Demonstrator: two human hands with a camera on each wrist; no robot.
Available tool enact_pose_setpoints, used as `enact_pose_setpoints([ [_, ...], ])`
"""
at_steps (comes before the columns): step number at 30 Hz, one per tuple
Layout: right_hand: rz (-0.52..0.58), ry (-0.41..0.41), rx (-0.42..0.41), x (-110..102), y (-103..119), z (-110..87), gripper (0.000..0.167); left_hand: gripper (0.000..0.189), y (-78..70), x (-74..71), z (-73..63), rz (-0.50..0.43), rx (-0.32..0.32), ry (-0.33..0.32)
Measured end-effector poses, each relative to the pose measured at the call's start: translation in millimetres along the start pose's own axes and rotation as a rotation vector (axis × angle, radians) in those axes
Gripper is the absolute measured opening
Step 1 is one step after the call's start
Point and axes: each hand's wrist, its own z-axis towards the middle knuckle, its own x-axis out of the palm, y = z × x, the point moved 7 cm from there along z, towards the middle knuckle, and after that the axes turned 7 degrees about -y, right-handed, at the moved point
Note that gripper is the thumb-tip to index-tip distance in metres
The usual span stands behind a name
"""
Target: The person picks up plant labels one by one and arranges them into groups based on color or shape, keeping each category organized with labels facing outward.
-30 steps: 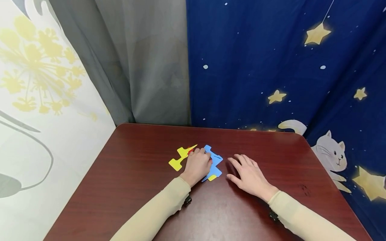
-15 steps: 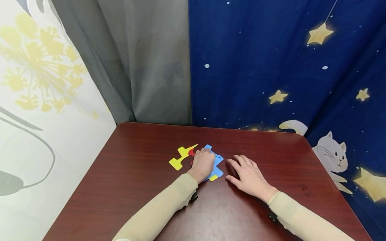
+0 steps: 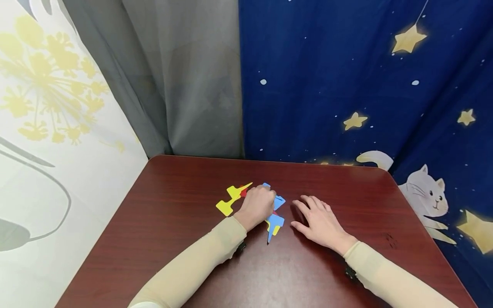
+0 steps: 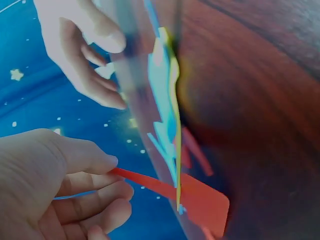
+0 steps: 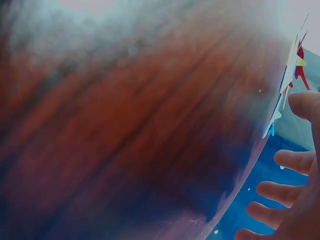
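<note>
My left hand [image 3: 256,206] is over the middle of a loose pile of flat T-shaped plant labels. In the left wrist view its thumb and fingers pinch the pointed stem of a red plant label [image 4: 206,202], whose wide head is down among the others. Blue plant labels [image 3: 275,220] lie to the right of this hand, with a yellow one [image 3: 276,231] partly under them. Left of it lie yellow plant labels [image 3: 224,208], and a bit of red [image 3: 243,192] shows beside them. My right hand [image 3: 320,223] rests on the table right of the pile, fingers spread, holding nothing.
The dark red wooden table [image 3: 185,179] has rounded far corners. Behind it hang a grey curtain [image 3: 200,85] and a blue star-patterned curtain [image 3: 300,107]. A white patterned wall [image 3: 96,171] runs along the left side.
My left hand went a little right, then slightly back left. The near blue plant label has turned, its point now towards me, baring more of the yellow one. The right hand stays nearly still.
</note>
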Motion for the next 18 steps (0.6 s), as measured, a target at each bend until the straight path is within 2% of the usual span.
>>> enact_pose_setpoints([
  [6,0.002,0.002,0.014,1,-2,0.9,0.066,0.016,4.8,-16.7,-0.9,-0.060,-0.012,-0.025],
  [12,0.002,-0.002,0.019,2,-5,1.1,0.064,0.011,15.8,-30.8,-6.3,-0.076,-0.023,-0.063],
  [18,-0.002,0.004,0.024,3,-7,0.7,0.063,0.005,31.0,-49.7,-18.3,-0.068,0.018,-0.134],
])
